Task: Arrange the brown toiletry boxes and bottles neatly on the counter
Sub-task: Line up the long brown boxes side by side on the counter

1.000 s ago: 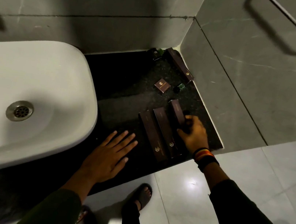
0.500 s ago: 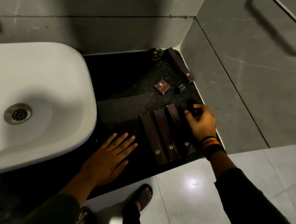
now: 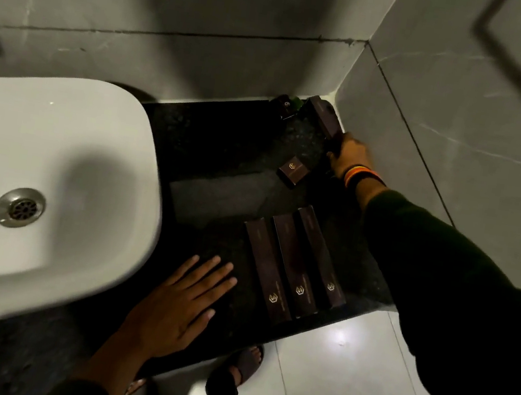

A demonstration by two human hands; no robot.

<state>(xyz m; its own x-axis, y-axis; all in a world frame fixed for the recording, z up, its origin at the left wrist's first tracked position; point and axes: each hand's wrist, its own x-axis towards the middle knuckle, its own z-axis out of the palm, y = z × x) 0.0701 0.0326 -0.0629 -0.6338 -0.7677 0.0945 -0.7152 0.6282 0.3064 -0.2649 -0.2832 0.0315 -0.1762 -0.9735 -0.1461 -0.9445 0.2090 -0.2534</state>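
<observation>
The right hand is closing its fingers around the near end of the long brown box lying by the wall corner beyond the row of three boxes, likely to bring it alongside them, while the left hand is resting flat and empty on the counter just left of that row.

Left long box: showing a gold hexagon emblem near its front end; the small print beside it is too fine to read.
Middle long box: carrying the same gold emblem, wording unreadable.
Right long box: bearing the emblem, no legible words.
Small box: showing the gold emblem on top.
Corner bottle: showing a faint round mark, unreadable.
</observation>
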